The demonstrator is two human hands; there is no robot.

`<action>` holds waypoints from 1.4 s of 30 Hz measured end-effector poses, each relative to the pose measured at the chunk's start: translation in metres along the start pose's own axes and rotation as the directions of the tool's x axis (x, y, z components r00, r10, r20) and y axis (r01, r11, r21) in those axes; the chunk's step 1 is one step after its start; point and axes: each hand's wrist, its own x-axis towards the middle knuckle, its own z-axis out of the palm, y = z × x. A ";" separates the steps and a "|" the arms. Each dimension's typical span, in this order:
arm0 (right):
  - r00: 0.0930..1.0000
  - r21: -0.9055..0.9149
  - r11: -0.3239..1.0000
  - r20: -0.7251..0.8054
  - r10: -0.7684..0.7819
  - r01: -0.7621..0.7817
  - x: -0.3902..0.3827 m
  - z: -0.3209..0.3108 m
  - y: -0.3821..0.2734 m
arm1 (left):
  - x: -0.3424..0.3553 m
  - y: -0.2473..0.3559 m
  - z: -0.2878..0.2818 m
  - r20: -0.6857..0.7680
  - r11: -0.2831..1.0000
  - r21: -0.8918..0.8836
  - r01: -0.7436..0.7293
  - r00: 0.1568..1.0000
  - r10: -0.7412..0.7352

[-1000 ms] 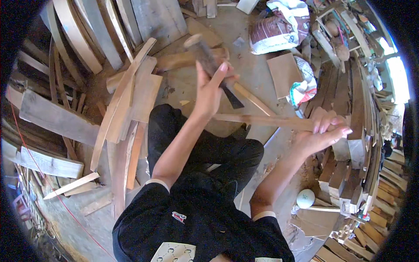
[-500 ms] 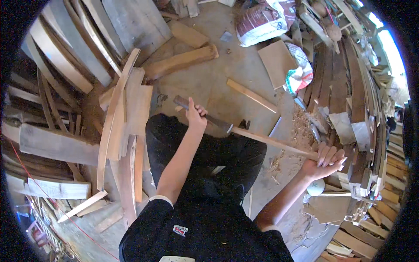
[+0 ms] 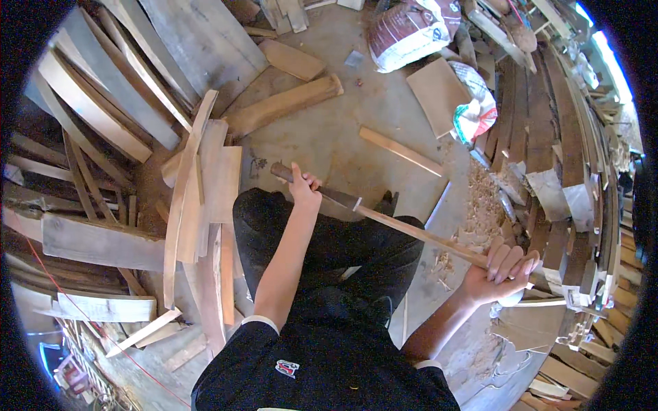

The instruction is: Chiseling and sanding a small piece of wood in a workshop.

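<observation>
Now, hands: we count two, both closed; the left hand (image 3: 305,188) grips one dark tool (image 3: 337,197), the right hand (image 3: 502,275) one wooden strip (image 3: 425,237).
Strip: it slants between both hands, its far end at the tool.
Floor (image 3: 308,130): one loose stick (image 3: 401,151) lies ahead.
Change: we see the tool lower than one second ago.

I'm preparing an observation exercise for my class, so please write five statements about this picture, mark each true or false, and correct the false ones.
1. The left hand grips a bladed tool. True.
2. The right hand is empty. False: it grips a wooden strip.
3. The brown-and-white sack lies beyond both hands. True.
4. The trousers are bright yellow. False: the trousers are dark.
5. The wooden strip slants between the two hands. True.
</observation>
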 end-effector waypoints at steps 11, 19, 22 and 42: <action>0.985 -0.016 0.997 -0.159 -0.073 0.071 -0.011 0.029 0.004 | 0.025 -0.015 -0.036 0.006 0.932 -0.213 0.293 0.954 -0.299; 0.997 -0.072 0.996 -0.065 -0.049 0.044 -0.011 0.037 0.003 | -0.013 -0.020 -0.014 0.075 0.940 -0.174 0.294 0.956 -0.285; 0.990 -0.150 0.987 -0.116 -0.078 0.060 -0.017 0.041 0.000 | -0.001 0.001 -0.012 -0.015 0.977 -0.130 0.167 0.985 -0.170; 0.995 -0.117 0.992 -0.074 -0.065 0.056 -0.033 0.050 0.001 | -0.014 0.010 -0.028 0.169 0.966 -0.025 0.257 0.953 -0.250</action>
